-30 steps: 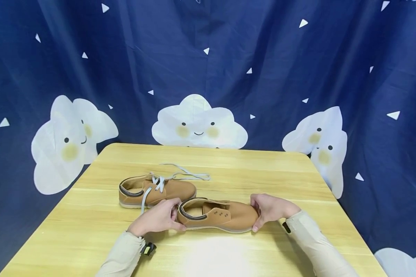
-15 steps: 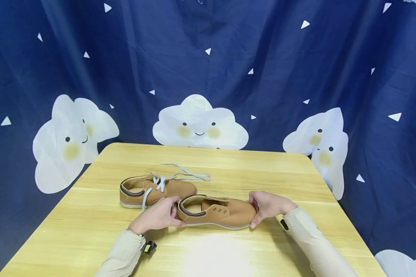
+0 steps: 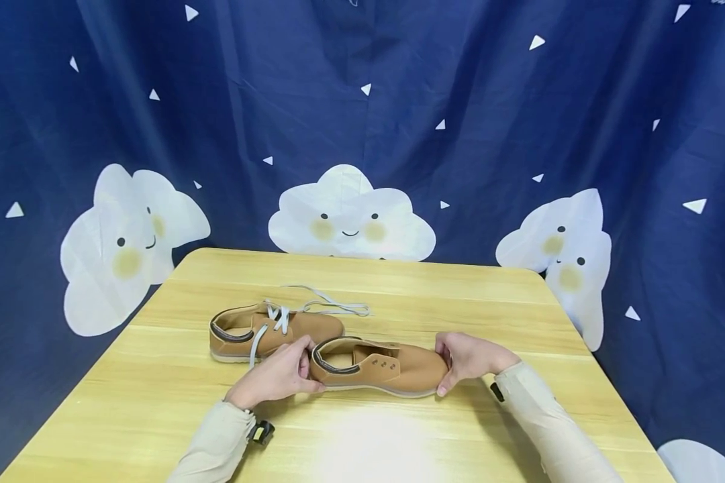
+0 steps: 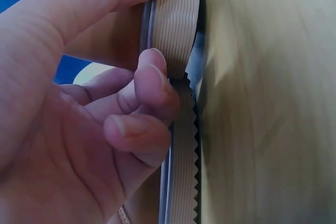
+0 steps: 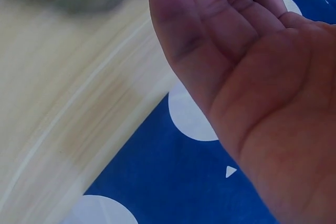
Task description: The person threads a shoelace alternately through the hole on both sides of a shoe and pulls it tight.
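Observation:
A tan lace-up shoe (image 3: 419, 369) with bare eyelets lies lengthwise at the middle of the table, toe to the right. My left hand (image 3: 274, 376) grips its heel, the thumb low on the near side. In the left wrist view that thumb lies on the ribbed heel sole (image 4: 176, 24), and my fingers curl beside the second sole (image 4: 184, 129). My right hand (image 3: 468, 359) holds the toe between thumb and fingers; the fingertips behind the toe are hidden. Just behind, a matching shoe (image 3: 317, 327) points the same way, pale laces (image 3: 280, 320) threaded through it.
Loose lace ends (image 3: 338, 308) trail over the wooden table (image 3: 459, 288) behind the far shoe, while another lace end (image 3: 255, 345) hangs down its near side. A dark blue curtain (image 3: 399, 54) with clouds surrounds the table's back and sides.
The near shoe has shifted slightly away from me, its toe end most, closer beside the other shoe. Both hands keep their hold; the right one moved a little farther back with it.

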`<state>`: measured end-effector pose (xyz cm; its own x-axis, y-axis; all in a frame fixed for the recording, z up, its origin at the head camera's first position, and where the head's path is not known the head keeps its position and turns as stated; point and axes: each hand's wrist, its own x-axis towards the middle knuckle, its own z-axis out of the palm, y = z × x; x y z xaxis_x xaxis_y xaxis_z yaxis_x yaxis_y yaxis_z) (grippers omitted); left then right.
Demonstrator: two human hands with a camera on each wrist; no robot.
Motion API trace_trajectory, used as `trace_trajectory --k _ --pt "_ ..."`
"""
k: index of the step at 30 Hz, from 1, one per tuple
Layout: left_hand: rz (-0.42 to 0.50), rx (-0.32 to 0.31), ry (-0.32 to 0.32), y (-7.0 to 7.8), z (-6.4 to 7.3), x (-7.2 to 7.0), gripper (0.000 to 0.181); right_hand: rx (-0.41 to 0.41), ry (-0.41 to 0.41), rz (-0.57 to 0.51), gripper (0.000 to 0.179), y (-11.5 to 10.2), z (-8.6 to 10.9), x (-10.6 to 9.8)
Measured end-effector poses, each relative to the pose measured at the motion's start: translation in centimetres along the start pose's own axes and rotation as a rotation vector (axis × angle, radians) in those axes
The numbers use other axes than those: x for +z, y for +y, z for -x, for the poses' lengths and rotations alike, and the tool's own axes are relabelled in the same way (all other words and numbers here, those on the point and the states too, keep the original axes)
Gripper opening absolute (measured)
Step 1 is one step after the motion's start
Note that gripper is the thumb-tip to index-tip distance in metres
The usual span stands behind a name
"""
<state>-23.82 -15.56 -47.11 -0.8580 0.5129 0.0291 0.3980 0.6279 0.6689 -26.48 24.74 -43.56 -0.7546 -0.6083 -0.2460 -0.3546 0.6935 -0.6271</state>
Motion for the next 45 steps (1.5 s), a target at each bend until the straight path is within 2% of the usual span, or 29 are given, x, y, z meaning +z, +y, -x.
trace_trajectory --k 7,10,12,15,19,22,27,31,33,39,42,45 --pt "0.002 -0.015 0.001 0.0 0.0 0.0 0.058 -0.017 -0.009 -0.022 0.054 0.2 -0.2 -0.6" --pt "0.008 -0.002 0.004 0.0 -0.1 0.1 0.057 -0.026 -0.040 -0.030 0.054 0.0 -0.1 -1.6" --pt "0.014 0.003 0.005 0.1 -0.1 0.1 0.056 -0.040 -0.027 -0.010 0.051 -0.3 -0.4 -2.5" --pt "0.017 0.002 0.011 0.1 0.0 0.1 0.056 -0.094 0.047 0.059 0.038 -1.1 -2.2 -4.1" --pt "0.028 -0.003 0.013 0.0 0.2 -0.1 0.056 -0.165 0.146 0.136 0.016 -2.9 -5.8 -5.3" --pt "0.030 -0.007 0.009 -0.1 0.4 0.0 0.055 -0.200 0.169 0.238 0.015 -4.0 -8.6 -5.2" --pt "0.031 0.000 0.013 -0.1 0.4 0.3 0.055 -0.280 0.114 0.427 0.020 -5.2 -12.2 -3.8" --pt "0.035 0.014 0.016 0.0 0.4 0.5 0.057 -0.322 0.032 0.483 0.023 -5.4 -13.8 -2.4" --pt "0.036 0.014 0.016 -0.1 0.3 0.6 0.057 -0.311 -0.004 0.495 0.024 -5.5 -14.2 -1.8" --pt "0.032 0.009 0.022 -0.3 0.3 0.7 0.057 -0.188 -0.097 0.517 0.028 -5.7 -14.5 -1.1" --pt "0.037 0.012 0.024 -0.4 0.4 0.7 0.057 -0.202 -0.107 0.536 0.028 -5.6 -14.6 -1.2" --pt "0.039 0.018 0.025 -0.5 0.4 0.6 0.057 -0.248 -0.069 0.487 0.024 -5.5 -14.4 -1.5"
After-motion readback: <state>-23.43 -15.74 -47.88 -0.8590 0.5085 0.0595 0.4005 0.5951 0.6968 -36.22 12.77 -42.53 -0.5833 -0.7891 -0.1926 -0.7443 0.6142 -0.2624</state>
